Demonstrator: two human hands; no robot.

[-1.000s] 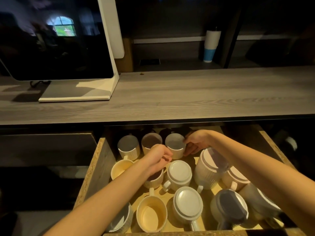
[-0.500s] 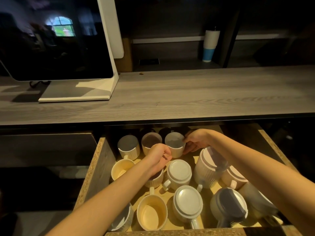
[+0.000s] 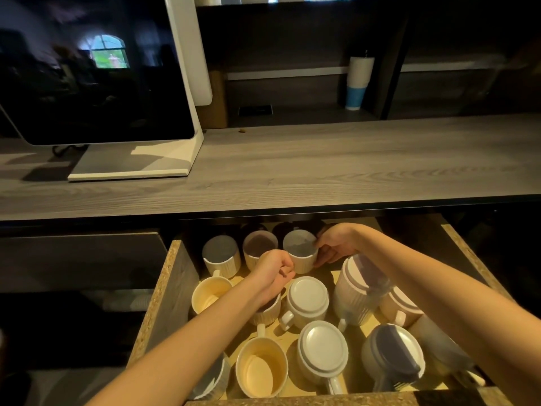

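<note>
The right hand's grip pinches the ribbed mug by the drawer's back edge, thumb on rim. It looks ceramic, so likely rigid, weighty and chippable: hold the wall. The left hand is curled; whether its grip holds anything, I cannot tell.

Café counter; till screen; mug drawer

Both bare forearms reach forward and down. The left grip is curled into a loose fist, knuckles up. The right grip, farther ahead, pinches a mug between thumb and fingers.
</note>
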